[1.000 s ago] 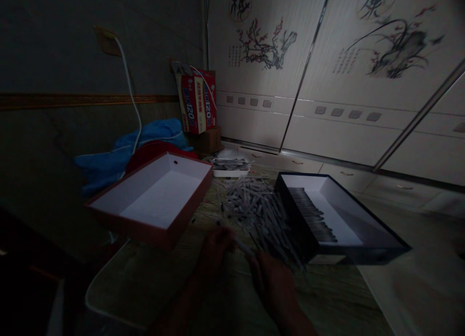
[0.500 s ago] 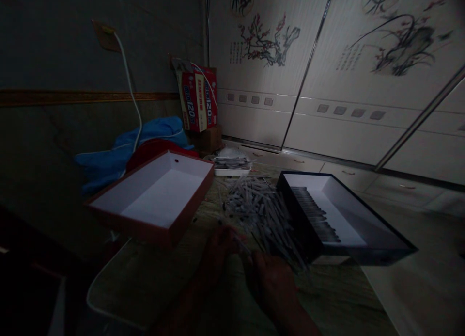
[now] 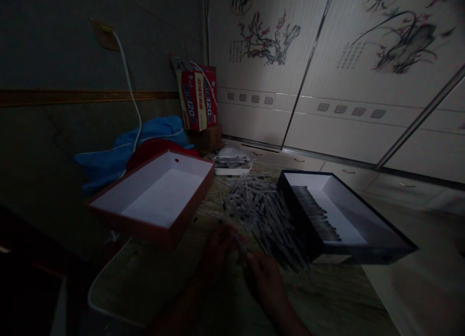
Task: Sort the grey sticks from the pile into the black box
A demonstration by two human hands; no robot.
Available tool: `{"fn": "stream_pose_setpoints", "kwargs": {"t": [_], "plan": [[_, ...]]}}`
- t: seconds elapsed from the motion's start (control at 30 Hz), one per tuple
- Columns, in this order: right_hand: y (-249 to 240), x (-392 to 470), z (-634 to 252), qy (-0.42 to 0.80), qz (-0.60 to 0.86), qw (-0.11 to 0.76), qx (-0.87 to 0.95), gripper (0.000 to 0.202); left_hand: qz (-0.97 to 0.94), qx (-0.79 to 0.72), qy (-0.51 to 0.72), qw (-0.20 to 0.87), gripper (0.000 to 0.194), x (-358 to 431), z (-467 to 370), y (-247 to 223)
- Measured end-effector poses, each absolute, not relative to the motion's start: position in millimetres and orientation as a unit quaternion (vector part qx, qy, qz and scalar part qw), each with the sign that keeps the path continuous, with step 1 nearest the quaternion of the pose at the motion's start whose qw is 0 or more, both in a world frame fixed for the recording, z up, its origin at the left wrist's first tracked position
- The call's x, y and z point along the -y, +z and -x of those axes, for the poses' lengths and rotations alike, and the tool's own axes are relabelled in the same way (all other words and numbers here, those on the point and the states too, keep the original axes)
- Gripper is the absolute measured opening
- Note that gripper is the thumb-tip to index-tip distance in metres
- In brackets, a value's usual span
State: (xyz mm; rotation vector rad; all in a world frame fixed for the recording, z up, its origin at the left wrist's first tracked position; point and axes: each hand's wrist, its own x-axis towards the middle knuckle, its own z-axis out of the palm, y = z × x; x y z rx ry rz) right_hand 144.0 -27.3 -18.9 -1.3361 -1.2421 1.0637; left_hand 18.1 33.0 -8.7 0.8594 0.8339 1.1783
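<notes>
Near the table's front, my left hand (image 3: 220,245) pinches one end of a thin, pale stick-like piece (image 3: 240,242). The fingers of my right hand (image 3: 262,273) are closed on its other end, lower and to the right. Just beyond my hands lies a loose pile of thin translucent sticks (image 3: 259,205). To the right, a dark box (image 3: 366,254) with a white inside holds a row of dark-tipped sticks (image 3: 316,215) along its left side. An open red box (image 3: 174,227), white inside, stands to the left.
Behind the pile is a white tray (image 3: 232,171) with more sticks. A blue cloth (image 3: 145,135) and a red object (image 3: 156,147) lie behind the red box. Red and cream packages (image 3: 198,101) stand in the corner, near a white cable (image 3: 129,88).
My right hand has shifted slightly and turned, so its fingers now show more clearly around the thin piece. My left hand has barely moved.
</notes>
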Motion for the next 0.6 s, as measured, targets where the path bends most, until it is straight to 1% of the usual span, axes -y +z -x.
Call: {"fn": "stream_pose_setpoints", "kwargs": {"t": [0.07,0.2,0.27,0.3,0.4,0.47,0.53,0.6], "plan": [[-20,26,-145,0.51,0.528,0.504,0.455,0.045,-0.383,-0.371,0.52,0.667,0.021,-33,-18,-9],[-19,24,-149,0.664,0.468,0.477,0.335,0.041,-0.378,-0.373,0.515,0.673,0.02,-33,-19,-13],[-18,23,-152,0.697,0.449,0.462,0.315,0.041,-0.386,-0.379,0.509,0.67,0.021,-34,-19,-14],[-18,22,-155,0.687,0.455,0.46,0.332,0.043,-0.394,-0.38,0.508,0.666,0.021,-34,-19,-13],[-13,21,-165,0.571,0.516,0.445,0.458,0.048,-0.442,-0.39,0.499,0.635,0.02,-37,-17,-10],[-6,23,-175,0.467,0.55,0.409,0.559,0.048,-0.486,-0.4,0.486,0.606,0.018,-38,-15,-8],[2,26,-187,0.352,0.567,0.346,0.659,0.041,-0.525,-0.399,0.461,0.594,0.016,-39,-13,-8],[9,28,-198,0.212,0.574,0.258,0.748,0.029,-0.554,-0.383,0.423,0.606,0.016,-39,-12,-10]]}}
